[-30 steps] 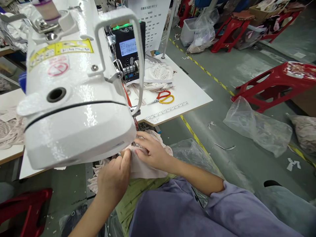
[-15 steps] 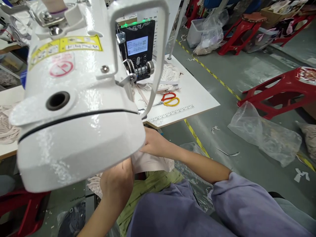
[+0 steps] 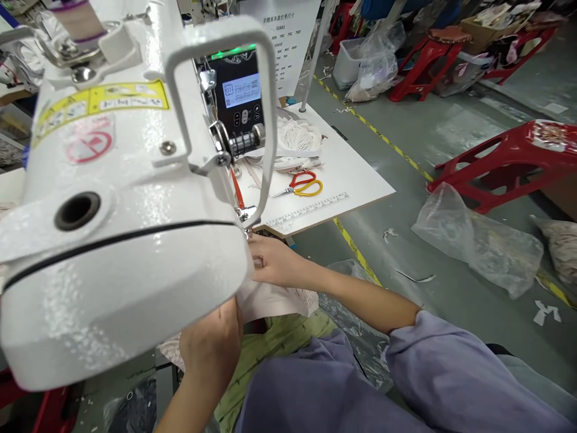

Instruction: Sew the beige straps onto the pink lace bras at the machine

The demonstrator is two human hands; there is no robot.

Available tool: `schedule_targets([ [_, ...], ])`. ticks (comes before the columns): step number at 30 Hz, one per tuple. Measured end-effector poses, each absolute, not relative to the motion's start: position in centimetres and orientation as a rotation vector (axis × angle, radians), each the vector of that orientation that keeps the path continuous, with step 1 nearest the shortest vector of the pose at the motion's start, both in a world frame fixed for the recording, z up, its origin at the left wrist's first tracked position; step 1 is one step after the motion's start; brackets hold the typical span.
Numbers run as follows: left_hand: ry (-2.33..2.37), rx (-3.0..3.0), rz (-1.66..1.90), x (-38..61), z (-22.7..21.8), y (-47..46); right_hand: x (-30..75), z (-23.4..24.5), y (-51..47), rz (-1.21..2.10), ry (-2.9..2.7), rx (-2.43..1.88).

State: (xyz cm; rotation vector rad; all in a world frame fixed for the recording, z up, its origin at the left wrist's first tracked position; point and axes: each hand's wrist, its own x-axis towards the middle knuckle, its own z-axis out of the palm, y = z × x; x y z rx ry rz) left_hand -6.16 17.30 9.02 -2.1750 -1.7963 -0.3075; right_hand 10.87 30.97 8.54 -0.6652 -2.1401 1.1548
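Note:
A white sewing machine head (image 3: 112,198) fills the left and centre and hides the needle area. Just beneath its front edge, my right hand (image 3: 279,261) presses flat on a pale pink fabric piece (image 3: 270,300). My left hand (image 3: 211,349) grips the same fabric at its near edge, fingertips tucked under the machine. The cloth hangs toward my lap. The machine's control panel (image 3: 241,96) glows behind the thread guard.
Red and yellow scissors (image 3: 302,183) and a heap of white lace (image 3: 295,138) lie on the white table (image 3: 356,180), which has a ruler strip on its edge. Red stools (image 3: 509,159) and plastic bags (image 3: 478,237) sit on the floor at right.
The view has shifted, so the machine head now covers more of both hands. Both hands stay on the fabric under the machine, the right hand pushed slightly further in.

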Motion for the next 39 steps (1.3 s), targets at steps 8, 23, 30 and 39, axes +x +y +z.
schedule_targets([
  [8, -1.717, -2.160, -0.298, -5.8, 9.1, 17.5, 11.4, 8.7, 30.7, 1.091, -2.151, -0.672],
  [23, -1.704, -2.162, -0.357, -6.6, 8.6, 17.3, 11.8, 7.2, 30.3, 1.109, -2.031, -0.672],
  [30, -2.288, -2.029, -0.777, -8.0, 8.6, 15.1, 11.3, 6.4, 28.8, 1.149, -1.899, -0.679],
  [39, -2.916, -2.477, -1.234, -9.0, 9.6, 16.3, 13.9, 4.8, 24.2, 1.161, -2.083, -0.821],
])
